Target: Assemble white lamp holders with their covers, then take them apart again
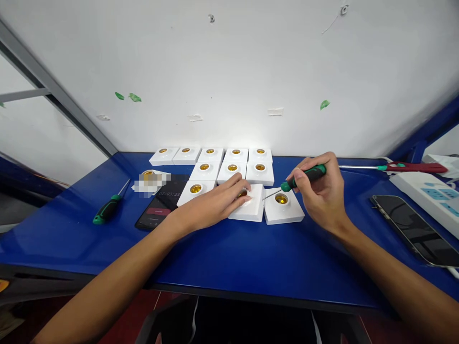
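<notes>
My left hand (215, 204) lies flat, fingers together, on a white square lamp socket (253, 210) with a brass centre, holding it down on the blue table (229, 258). My right hand (321, 191) is closed on a green-and-black screwdriver (303, 177); its metal tip points left and down toward that socket. A second white socket (284, 206) sits just right of it, under the screwdriver. Several more white sockets (229, 162) stand in rows behind, toward the wall.
A second green-handled screwdriver (107, 208) lies at the left. A phone showing a timer (161, 205) lies beside my left wrist. Another phone (416, 229), a white power strip (426, 193) and a red-handled screwdriver (405, 167) are at the right. The wall stands close behind.
</notes>
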The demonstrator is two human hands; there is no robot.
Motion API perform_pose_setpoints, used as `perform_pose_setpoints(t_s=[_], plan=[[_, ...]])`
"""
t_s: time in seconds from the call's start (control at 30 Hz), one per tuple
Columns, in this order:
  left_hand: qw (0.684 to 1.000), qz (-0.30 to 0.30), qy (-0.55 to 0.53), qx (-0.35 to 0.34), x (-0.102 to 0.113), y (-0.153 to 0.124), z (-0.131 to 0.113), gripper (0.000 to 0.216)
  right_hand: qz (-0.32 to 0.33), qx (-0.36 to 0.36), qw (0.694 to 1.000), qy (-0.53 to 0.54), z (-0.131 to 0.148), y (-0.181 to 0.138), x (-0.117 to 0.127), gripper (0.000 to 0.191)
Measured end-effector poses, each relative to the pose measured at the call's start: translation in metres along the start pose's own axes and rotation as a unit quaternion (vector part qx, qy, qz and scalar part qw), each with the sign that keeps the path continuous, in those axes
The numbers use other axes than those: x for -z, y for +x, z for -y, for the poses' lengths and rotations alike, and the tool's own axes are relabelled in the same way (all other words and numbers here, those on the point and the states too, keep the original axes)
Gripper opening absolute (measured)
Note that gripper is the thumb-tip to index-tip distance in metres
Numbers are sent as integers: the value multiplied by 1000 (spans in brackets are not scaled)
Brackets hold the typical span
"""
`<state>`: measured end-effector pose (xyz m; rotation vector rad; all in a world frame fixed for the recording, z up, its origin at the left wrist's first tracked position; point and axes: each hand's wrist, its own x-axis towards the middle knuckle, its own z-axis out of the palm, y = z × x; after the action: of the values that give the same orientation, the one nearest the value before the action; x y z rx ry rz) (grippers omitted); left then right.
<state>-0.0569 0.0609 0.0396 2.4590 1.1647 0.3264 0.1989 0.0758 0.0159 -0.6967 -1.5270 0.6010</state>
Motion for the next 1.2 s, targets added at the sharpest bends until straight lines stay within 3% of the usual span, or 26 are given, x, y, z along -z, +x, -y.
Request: perform_pose_setpoints(t_s=[0.17, 0.3, 0.53, 0.63, 0.77, 0.93, 1.07, 1.2], plan=[[997, 3, 73, -22, -2, 0, -5, 33, 1, 13, 1000, -25, 2, -1, 2, 15], [996, 1, 90, -1, 4, -3, 2, 35, -2, 11, 999, -37, 1, -3, 1, 14], [996, 11, 73, 44, 9, -4, 13, 38, -87, -1, 996, -24, 1, 2, 4, 18], [997, -16, 48, 55, 11, -3, 15, 39, -86, -4, 996, -25, 0, 1, 4, 18], [995, -54, 51, 66, 31, -18, 31, 44, -73, -15, 997, -24, 1, -1, 2, 17], [991, 45, 72, 104, 53, -47, 62, 45, -47, -25, 998, -20, 4, -3, 0, 17], [992, 37, 69, 101, 54, -57, 75, 42, -50, -30, 998, -17, 4, -2, 1, 18], [996, 15, 50, 72, 56, -60, 69, 33, -57, -44, 997, -2, 3, -1, 2, 19]])
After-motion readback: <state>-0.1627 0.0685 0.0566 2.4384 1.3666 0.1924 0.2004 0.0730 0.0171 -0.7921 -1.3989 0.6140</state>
